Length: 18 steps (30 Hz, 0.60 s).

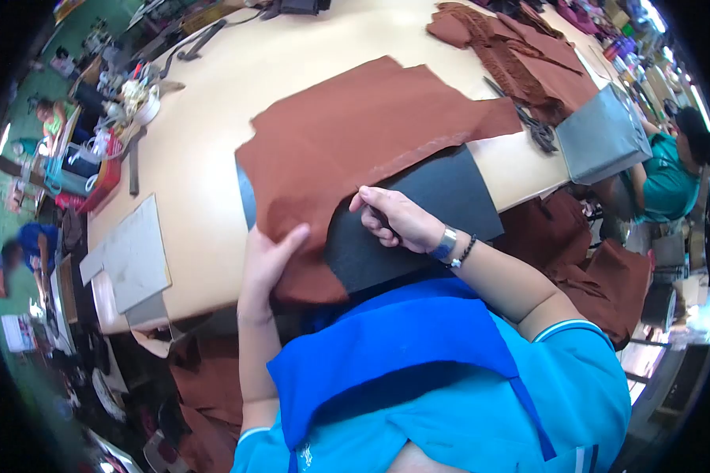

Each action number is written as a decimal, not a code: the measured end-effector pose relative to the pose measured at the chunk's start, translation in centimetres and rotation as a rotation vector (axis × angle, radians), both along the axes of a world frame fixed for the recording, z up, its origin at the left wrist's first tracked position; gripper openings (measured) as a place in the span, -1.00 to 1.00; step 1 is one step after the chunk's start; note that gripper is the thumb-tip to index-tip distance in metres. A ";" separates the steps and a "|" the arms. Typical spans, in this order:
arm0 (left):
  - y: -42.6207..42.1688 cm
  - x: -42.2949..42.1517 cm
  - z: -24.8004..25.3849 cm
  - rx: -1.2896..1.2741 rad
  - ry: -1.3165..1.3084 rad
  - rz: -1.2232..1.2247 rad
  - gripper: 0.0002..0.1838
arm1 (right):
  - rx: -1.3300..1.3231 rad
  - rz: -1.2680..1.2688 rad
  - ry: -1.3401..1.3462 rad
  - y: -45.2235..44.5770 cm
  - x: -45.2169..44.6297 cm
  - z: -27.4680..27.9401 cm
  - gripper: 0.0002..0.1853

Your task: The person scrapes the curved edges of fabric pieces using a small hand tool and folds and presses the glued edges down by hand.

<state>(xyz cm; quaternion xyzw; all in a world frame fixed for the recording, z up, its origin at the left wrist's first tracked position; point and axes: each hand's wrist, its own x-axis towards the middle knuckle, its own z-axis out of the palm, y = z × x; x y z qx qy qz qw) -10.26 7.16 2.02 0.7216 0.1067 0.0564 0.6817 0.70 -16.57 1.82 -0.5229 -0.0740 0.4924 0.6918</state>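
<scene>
A large reddish-brown leather piece (355, 118) with an irregular outline lies over a black board (426, 225) on the table. My left hand (267, 258) is at the leather's near left edge, its thumb stretched over the top and the other fingers hidden from view; it appears to hold that edge. Over the black board, close to the curved near edge of the leather, my right hand (393, 217) is closed in a pinch. A tiny dark tip shows at its fingertips, too small to name.
More brown leather (528, 71) lies at the back right, beside dark tools (540, 134). A grey metal box (603, 134) stands at the right edge, near a person in green (670, 185). At left are a grey board (130, 252), a hammer (134, 162) and a red basket (106, 173).
</scene>
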 end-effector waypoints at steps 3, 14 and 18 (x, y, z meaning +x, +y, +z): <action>1.3 -0.8 1.3 0.483 -0.124 0.238 -0.41 | -0.214 -0.237 -1.106 -1.6 1.6 -0.4 -0.56; 2.0 5.5 -1.7 1.281 0.106 -0.107 -0.27 | -0.351 -0.218 -1.545 -0.9 6.4 1.1 -0.65; 2.5 1.3 0.2 1.373 0.312 0.001 -0.33 | -0.730 -0.289 -1.364 -7.6 9.9 1.4 -0.63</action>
